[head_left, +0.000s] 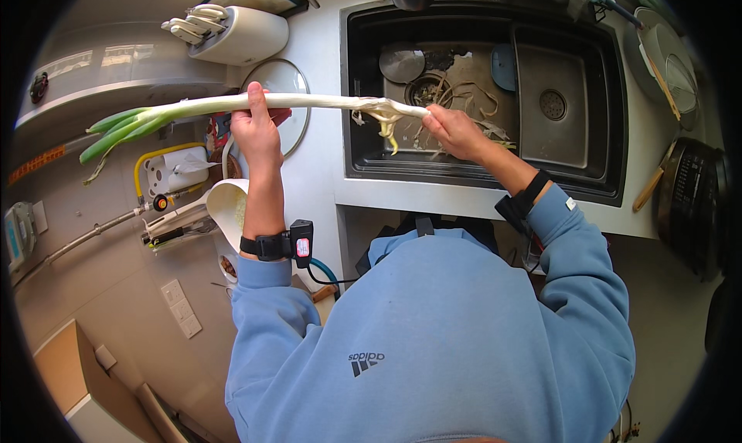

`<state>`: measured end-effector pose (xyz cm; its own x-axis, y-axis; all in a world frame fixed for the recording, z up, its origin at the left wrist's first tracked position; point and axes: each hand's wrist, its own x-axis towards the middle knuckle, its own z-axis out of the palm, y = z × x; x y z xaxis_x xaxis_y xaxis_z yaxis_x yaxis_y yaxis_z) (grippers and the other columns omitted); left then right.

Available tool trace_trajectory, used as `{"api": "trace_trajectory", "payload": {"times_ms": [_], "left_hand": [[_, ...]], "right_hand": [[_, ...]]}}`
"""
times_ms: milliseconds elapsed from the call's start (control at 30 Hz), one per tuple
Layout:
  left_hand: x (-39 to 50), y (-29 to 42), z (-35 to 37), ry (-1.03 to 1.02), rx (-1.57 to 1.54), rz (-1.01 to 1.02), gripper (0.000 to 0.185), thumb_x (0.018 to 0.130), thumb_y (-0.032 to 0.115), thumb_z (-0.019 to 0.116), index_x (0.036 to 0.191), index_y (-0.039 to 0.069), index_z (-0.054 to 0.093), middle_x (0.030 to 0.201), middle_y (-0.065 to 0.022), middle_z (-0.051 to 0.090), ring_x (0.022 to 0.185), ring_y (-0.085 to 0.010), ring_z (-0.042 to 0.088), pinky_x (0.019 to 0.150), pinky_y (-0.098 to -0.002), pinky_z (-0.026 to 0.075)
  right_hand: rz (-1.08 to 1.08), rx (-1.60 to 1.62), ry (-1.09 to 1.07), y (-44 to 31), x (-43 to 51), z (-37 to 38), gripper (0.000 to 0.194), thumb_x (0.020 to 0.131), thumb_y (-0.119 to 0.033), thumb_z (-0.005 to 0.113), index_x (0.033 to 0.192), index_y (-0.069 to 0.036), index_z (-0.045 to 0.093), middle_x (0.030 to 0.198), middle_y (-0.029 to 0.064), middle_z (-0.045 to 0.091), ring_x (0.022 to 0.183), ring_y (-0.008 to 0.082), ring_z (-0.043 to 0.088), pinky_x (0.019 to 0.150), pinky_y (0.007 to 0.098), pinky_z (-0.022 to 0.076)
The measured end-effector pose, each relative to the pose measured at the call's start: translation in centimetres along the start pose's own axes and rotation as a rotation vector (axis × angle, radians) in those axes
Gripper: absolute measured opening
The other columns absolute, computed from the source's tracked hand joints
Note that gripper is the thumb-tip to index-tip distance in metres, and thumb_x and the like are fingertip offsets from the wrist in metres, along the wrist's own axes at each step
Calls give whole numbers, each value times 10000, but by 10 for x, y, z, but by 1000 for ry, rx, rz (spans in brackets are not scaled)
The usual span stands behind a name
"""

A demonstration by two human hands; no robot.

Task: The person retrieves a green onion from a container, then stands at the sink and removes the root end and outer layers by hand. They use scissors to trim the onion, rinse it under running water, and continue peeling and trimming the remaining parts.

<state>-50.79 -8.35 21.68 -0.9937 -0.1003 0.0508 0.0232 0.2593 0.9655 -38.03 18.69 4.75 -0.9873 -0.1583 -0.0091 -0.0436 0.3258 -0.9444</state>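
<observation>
A long scallion stretches level between my two hands, its green leaves to the left and its white end to the right. My left hand grips the pale stalk near the leaves, thumb on top. At the white end my right hand pinches the tip above the sink. Loose peeled skin hangs from the stalk just left of my right hand. Below, the dark double-basin sink has peeled strips lying in its left basin, some around the drain strainer.
A white knife block and a glass lid stand left of the sink. A round translucent dish and a blue object lie in the left basin. To the right are a black appliance and stacked bowls.
</observation>
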Motion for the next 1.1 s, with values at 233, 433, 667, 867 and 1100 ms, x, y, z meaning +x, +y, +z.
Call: {"api": "trace_trajectory", "payload": {"times_ms": [233,433,667,867,1100], "left_hand": [[-7,-9,-15,53,-41,-126,410,1016,441,572,955,37,593,791,-59,656,643,-164,675,604,-317,594],[-41,-39,-34,61,-70,-371,467,1006,486,564,1021,21,607,844,-85,667,648,-177,666,657,-348,608],[-109,-121,-28,146,-352,-882,385,979,449,628,1073,79,583,947,-86,655,790,-217,672,808,-413,592],[-135,-148,-1,117,-472,-998,391,982,429,629,1090,55,599,962,-100,667,887,-237,671,841,-415,589],[-137,-133,44,42,-238,-872,424,984,451,618,1097,43,591,981,-89,665,810,-197,682,754,-362,606]], "right_hand": [[-7,32,5,2,-4,-8,305,1054,-310,447,925,-44,519,715,158,549,671,360,558,629,435,428],[37,-56,-105,4,-9,-30,298,1038,-346,460,983,-69,554,771,164,616,750,372,615,686,462,464],[23,-306,-202,15,-19,-62,283,1009,-337,492,1028,-70,585,850,185,659,838,407,622,714,498,466],[25,-410,-212,22,-18,-84,267,989,-316,514,1016,-60,585,857,206,648,847,413,618,725,493,464],[165,-403,-235,42,-21,-113,264,975,-287,506,979,-35,583,834,206,627,845,412,613,723,485,461]]}}
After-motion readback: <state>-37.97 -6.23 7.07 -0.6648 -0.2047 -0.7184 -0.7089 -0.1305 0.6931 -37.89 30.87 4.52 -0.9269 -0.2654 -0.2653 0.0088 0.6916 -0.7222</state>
